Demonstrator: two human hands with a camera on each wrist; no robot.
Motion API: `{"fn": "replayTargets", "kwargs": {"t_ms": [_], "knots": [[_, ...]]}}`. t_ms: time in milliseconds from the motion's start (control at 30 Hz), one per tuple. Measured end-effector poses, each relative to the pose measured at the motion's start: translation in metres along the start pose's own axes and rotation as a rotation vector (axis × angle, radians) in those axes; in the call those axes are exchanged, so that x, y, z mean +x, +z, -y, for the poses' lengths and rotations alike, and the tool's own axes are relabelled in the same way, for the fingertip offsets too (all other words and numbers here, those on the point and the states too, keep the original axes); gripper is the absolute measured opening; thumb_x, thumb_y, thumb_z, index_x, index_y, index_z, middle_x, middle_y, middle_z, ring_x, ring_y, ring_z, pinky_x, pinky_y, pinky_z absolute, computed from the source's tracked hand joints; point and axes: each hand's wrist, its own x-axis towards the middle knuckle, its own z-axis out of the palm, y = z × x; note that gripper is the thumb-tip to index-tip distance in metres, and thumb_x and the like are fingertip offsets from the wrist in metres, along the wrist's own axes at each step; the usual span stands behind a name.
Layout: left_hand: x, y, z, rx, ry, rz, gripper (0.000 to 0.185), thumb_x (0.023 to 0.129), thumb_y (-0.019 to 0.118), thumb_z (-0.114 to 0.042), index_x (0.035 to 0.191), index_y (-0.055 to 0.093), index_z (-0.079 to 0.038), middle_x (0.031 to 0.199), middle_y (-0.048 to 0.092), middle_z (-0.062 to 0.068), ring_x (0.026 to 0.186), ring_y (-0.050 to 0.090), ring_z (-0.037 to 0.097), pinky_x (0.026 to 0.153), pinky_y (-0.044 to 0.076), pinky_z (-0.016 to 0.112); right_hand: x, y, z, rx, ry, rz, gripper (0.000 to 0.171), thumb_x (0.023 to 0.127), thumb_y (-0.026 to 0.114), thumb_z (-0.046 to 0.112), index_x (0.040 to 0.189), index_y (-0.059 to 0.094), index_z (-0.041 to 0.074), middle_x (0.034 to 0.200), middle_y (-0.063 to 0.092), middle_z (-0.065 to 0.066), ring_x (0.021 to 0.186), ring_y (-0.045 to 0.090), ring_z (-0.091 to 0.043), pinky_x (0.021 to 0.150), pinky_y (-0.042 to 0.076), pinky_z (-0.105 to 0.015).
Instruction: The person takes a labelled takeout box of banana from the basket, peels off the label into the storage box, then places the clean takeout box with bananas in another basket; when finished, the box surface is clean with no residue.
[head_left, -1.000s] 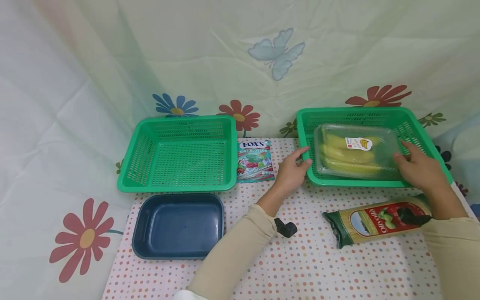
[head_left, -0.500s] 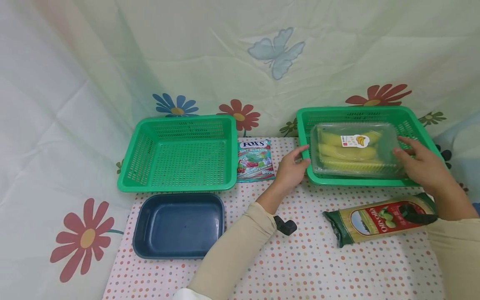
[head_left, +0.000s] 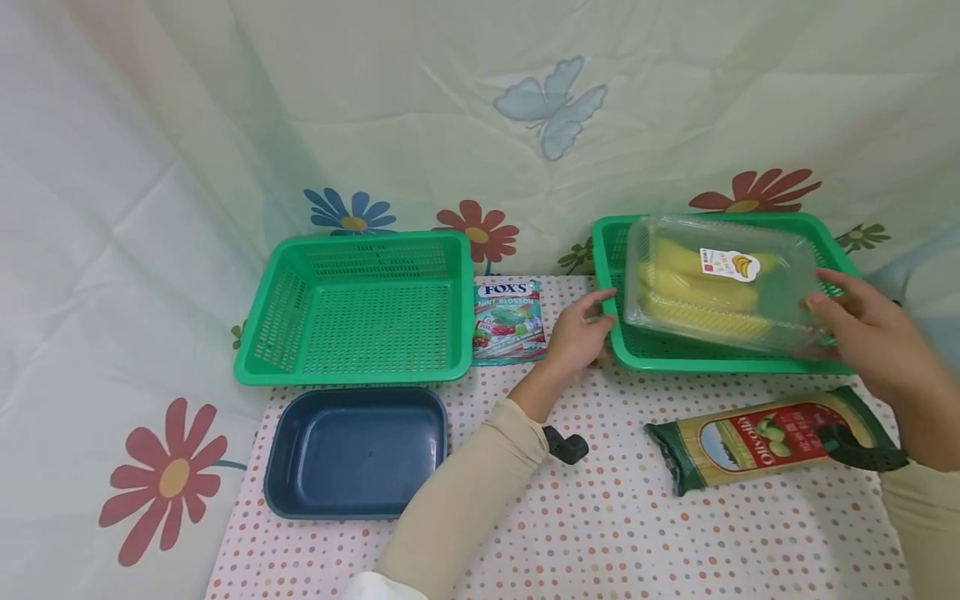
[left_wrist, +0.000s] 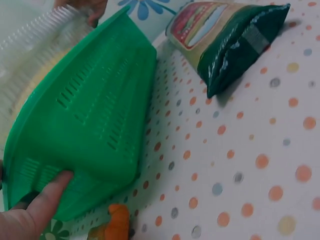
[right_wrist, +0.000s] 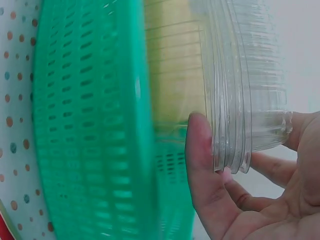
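Note:
A clear plastic box of bananas is tilted over the right green basket, its left end reaching above the rim. My right hand grips the box's right end, with digits on both sides of its edge in the right wrist view. My left hand holds the basket's left rim. In the left wrist view the left thumb presses on the basket's outer wall, while most of the other fingers are out of sight. Below the right hand lies an Olivoilà spaghetti pack, partly covered by the black wrist mount.
A second green basket stands at the left, with a dark blue tub in front of it. A Fox's candy bag lies between the baskets. A small orange object sits close to the right basket. A floral curtain hangs behind the table.
My right hand has lifted and tilted the banana box, its left end now higher, and the hand has shifted rightward. My left hand has stayed at the basket rim.

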Motion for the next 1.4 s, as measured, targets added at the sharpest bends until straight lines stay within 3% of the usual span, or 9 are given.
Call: {"fn": "replayTargets", "kwargs": {"t_ms": [333,533,633,867,1000,1100,1200,1300,1400], "knots": [[0.009,-0.010,-0.006,-0.011,-0.002,0.057,0.039,0.102,0.061,-0.010,0.139,0.063,-0.023,0.125,0.065,0.006,0.089,0.070,0.015,0.086,0.061,0.053,-0.026,-0.002,0.014,-0.033,-0.034,-0.007,0.060,0.111,0.030,0.035,0.164,0.003,0.036,0.148,0.029,-0.039,0.091,0.042,0.019,0.061,0.056,-0.019],[0.014,-0.017,-0.006,0.048,0.033,0.095,0.040,0.103,0.060,-0.011,0.142,0.060,-0.018,0.137,0.060,0.013,0.102,0.072,0.029,0.088,0.061,0.051,-0.046,0.000,0.020,-0.059,-0.061,-0.015,0.059,0.111,0.035,0.032,0.165,0.010,0.034,0.127,0.044,0.000,0.090,0.042,0.021,0.060,0.056,-0.020],[0.016,-0.020,-0.008,0.071,0.041,0.122,0.041,0.104,0.059,-0.011,0.144,0.058,-0.014,0.145,0.057,0.015,0.111,0.070,0.034,0.090,0.060,0.052,-0.056,0.003,0.024,-0.067,-0.059,-0.004,0.059,0.112,0.037,0.029,0.165,0.011,0.032,0.127,0.045,0.000,0.089,0.042,0.022,0.059,0.055,-0.019],[0.021,-0.027,-0.016,0.191,0.010,0.158,0.045,0.102,0.061,-0.010,0.147,0.056,-0.018,0.148,0.057,0.009,0.114,0.068,0.025,0.088,0.061,0.049,-0.078,0.009,0.026,-0.078,-0.046,-0.002,0.059,0.111,0.042,0.027,0.163,0.017,0.037,0.112,0.040,0.028,0.085,0.046,0.018,0.057,0.055,-0.023],[0.025,-0.031,-0.019,0.322,0.025,0.183,0.050,0.100,0.061,-0.003,0.146,0.057,-0.024,0.151,0.055,0.003,0.128,0.061,0.024,0.086,0.061,0.038,-0.088,0.011,0.025,-0.074,-0.048,0.018,0.061,0.110,0.046,0.024,0.163,0.019,0.038,0.111,0.042,0.024,0.083,0.050,0.014,0.055,0.055,-0.026],[0.027,-0.035,-0.023,0.423,0.028,0.214,0.056,0.098,0.061,0.002,0.145,0.058,-0.029,0.155,0.051,0.001,0.140,0.052,0.022,0.085,0.052,0.027,-0.096,0.014,0.023,-0.076,-0.041,0.058,0.064,0.109,0.050,0.024,0.163,0.017,0.040,0.116,0.042,0.019,0.086,0.051,0.015,0.055,0.053,-0.027],[0.029,-0.039,-0.025,0.437,0.037,0.281,0.053,0.100,0.061,0.000,0.146,0.056,-0.025,0.157,0.049,0.005,0.144,0.047,0.024,0.092,0.052,0.030,-0.103,0.018,0.022,-0.085,-0.046,0.108,0.066,0.109,0.050,0.024,0.163,0.015,0.039,0.120,0.043,0.016,0.087,0.052,0.014,0.055,0.052,-0.030],[0.031,-0.043,-0.027,0.441,0.057,0.344,0.048,0.102,0.064,-0.017,0.149,0.053,-0.022,0.154,0.051,0.010,0.142,0.048,0.025,0.107,0.049,0.035,-0.111,0.024,0.022,-0.106,-0.027,0.154,0.067,0.109,0.049,0.025,0.164,0.013,0.036,0.126,0.047,0.001,0.085,0.053,0.009,0.055,0.053,-0.031],[0.030,-0.045,-0.030,0.438,0.041,0.374,0.046,0.105,0.060,-0.022,0.149,0.052,-0.024,0.156,0.050,0.010,0.133,0.057,0.025,0.097,0.055,0.044,-0.119,0.030,0.020,-0.123,-0.003,0.209,0.067,0.109,0.049,0.026,0.165,0.013,0.033,0.129,0.047,-0.012,0.084,0.054,0.003,0.057,0.055,-0.032]]}}
